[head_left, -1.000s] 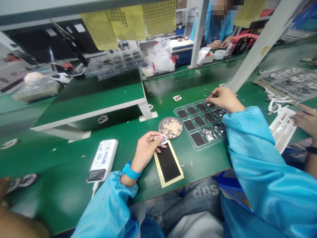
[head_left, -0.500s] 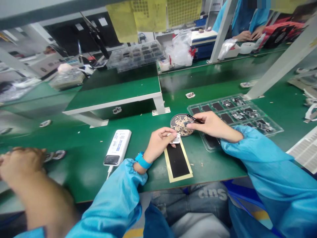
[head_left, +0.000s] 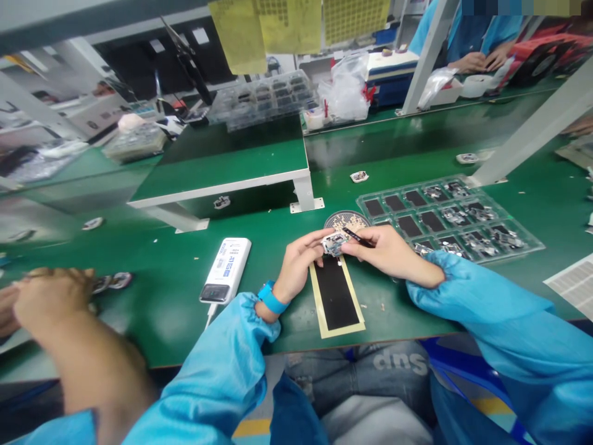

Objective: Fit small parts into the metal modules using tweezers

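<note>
My left hand (head_left: 299, 259) is closed on the edge of a small white-framed circuit board assembly (head_left: 332, 245). In my right hand (head_left: 389, 248) is a pair of black tweezers (head_left: 356, 237), held in a pinch with the tips at the assembly's right side. Whether the tips grip a part is too small to tell. Just behind both hands, a round dish (head_left: 346, 219) holds many tiny beige pieces and is partly covered by them. Below the hands lies a black sheet on yellow backing (head_left: 340, 301).
A clear compartment tray (head_left: 532, 246) with black pads and electronic parts sits to the right. White power bank (head_left: 227, 270) with cable stands left. A raised green shelf (head_left: 231, 157) is behind. A co-worker's arm (head_left: 102, 358) reaches in at left; another person's hands (head_left: 482, 62) are far right.
My right hand has moved left from the dish with the tweezers to the assembly. My left hand has tilted the assembly so its circuit side shows. The view has shifted slightly.
</note>
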Available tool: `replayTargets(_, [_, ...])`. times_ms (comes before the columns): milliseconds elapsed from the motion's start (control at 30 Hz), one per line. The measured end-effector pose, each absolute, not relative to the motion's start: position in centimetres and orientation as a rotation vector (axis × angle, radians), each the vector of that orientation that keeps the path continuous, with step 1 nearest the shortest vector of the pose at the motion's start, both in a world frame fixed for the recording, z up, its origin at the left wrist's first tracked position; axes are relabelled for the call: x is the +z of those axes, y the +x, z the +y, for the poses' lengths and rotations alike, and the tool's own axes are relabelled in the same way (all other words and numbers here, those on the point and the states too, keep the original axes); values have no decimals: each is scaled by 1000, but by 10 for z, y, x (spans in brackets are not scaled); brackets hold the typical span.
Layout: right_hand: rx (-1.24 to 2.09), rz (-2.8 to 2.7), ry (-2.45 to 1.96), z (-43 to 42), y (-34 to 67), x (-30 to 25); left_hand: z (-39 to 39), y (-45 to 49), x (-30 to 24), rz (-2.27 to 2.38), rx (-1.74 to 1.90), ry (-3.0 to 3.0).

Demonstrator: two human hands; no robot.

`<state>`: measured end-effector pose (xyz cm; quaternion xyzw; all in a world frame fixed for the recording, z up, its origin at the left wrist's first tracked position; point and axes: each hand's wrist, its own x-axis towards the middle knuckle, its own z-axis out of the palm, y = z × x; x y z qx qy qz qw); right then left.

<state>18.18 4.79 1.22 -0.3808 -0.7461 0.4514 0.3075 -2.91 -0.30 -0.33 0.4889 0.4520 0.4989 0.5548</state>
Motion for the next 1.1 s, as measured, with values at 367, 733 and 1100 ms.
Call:
replayTargets(367, [1209,-1915,-1137,47,179,8,-9,-21,-2,1086,1184,1331])
replayTargets(733, [1123,-1840,-1141,42,174,11,-11,-17,-5,1215,1252,1456])
replayTargets(1100, [1172,-1779,-1133,39,169,7,-12,-14,-6,1319,1319,1542])
